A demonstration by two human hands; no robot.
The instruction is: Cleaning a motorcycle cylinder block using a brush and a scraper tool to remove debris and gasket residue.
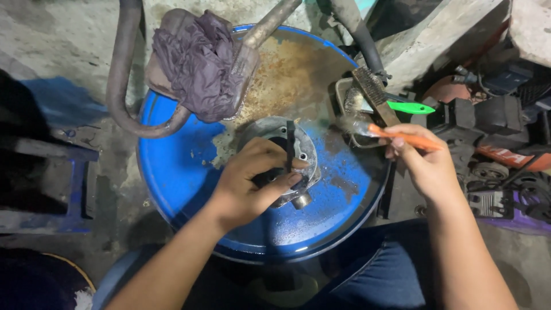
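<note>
My left hand (pixel 249 183) clamps one round grey metal casing (pixel 298 150) on the rusty blue drum (pixel 178 172); my right hand (pixel 427 166) pinches one orange-handled brush (pixel 396 136), a second green-handled brush (pixel 402 105) beside

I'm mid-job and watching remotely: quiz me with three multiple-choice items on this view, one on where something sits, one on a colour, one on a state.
1. Where does the crumpled rag lie?
A. On the exhaust part at the drum's far rim
B. In the left hand
C. On the floor by the stool

2. What colour is the handle of the brush in the right hand?
A. Green
B. Orange
C. Black

3. What is the left hand doing?
A. Hanging free of everything
B. Resting flat on the bare drum top
C. Gripping the round metal part on the blue drum

Answers: 1 A, the purple-grey rag drapes over the rusty exhaust piece at the rim. 2 B, the held handle is orange; the green one lies unheld beyond. 3 C, the fingers curl around the grey casting.
</note>
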